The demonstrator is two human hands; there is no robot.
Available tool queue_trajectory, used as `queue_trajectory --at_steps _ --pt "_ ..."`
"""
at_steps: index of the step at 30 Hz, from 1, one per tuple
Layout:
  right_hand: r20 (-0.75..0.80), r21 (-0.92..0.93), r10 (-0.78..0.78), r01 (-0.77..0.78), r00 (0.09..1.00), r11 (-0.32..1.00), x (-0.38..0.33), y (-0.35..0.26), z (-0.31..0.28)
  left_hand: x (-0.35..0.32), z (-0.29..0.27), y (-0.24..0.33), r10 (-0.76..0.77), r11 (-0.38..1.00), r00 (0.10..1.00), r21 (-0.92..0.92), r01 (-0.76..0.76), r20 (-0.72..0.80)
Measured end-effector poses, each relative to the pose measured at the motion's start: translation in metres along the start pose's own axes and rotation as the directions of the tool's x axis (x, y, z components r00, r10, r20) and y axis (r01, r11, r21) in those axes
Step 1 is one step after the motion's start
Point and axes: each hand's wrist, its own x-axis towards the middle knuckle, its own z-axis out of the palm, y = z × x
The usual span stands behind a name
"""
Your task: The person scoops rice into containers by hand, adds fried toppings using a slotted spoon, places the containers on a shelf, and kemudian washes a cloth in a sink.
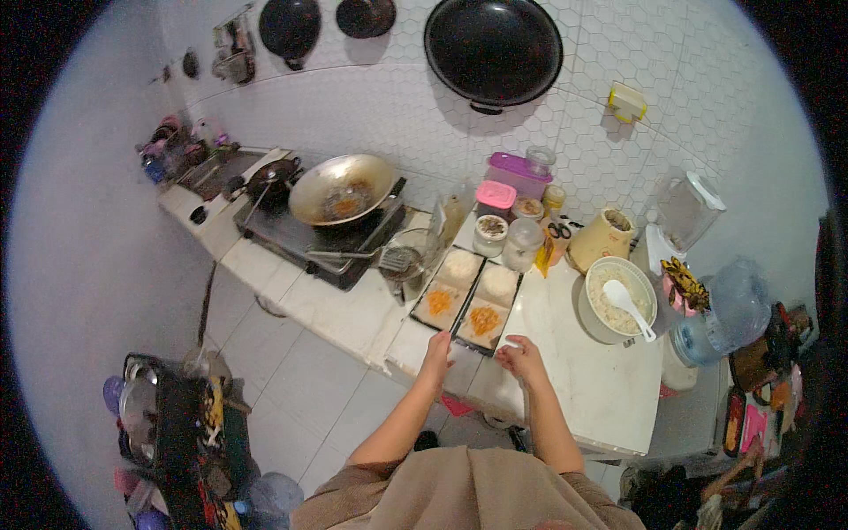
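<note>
Two paper food boxes with black rims lie side by side on the counter in front of me. The left box (457, 295) and the right box (497, 308) each hold a mound of white rice at the far end and orange shredded food at the near end. My left hand (435, 360) is at the near edge of the left box, fingers stretched forward. By the near right corner of the right box is my right hand (524, 360), its fingers loosely bent and apart. Neither hand visibly holds anything.
A bowl of rice (596, 323) with a white rice paddle (628, 309) stands right. Jars (490, 236) crowd behind the boxes. To the left are a glass jug (408, 256) with a slotted turner and a gas stove (344, 263) bearing a wok (340, 187) with oil.
</note>
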Motion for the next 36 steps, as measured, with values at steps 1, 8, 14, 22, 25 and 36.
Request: queue_trajectory --at_steps 1,8,14,22,25,36 --pt "0.037 -0.099 0.010 -0.007 0.999 0.995 0.007 -0.002 0.003 0.023 -0.012 -0.018 0.017 0.995 0.998 0.094 -0.023 0.062" --pt "0.143 -0.216 0.108 -0.075 0.984 0.974 0.007 -0.032 -0.002 -0.003 -0.001 -0.001 -0.008 0.990 1.000 -0.141 0.009 0.010" --pt "0.322 -0.210 0.185 -0.121 0.928 0.970 0.013 -0.040 -0.015 -0.014 0.006 0.021 -0.054 0.947 0.998 -0.316 0.065 0.043" --pt "0.378 -0.027 0.134 -0.134 0.916 0.991 0.024 -0.012 -0.026 -0.012 0.019 0.043 -0.068 0.978 0.980 -0.184 0.103 0.186" --pt "0.395 0.060 0.113 -0.148 0.912 0.987 0.020 -0.007 -0.022 0.004 0.014 0.033 -0.096 0.973 0.967 -0.184 0.141 0.238" --pt "0.362 0.332 -0.045 -0.084 0.931 0.939 -0.016 0.001 0.005 -0.002 -0.005 0.023 -0.068 0.976 0.930 -0.169 0.137 0.362"
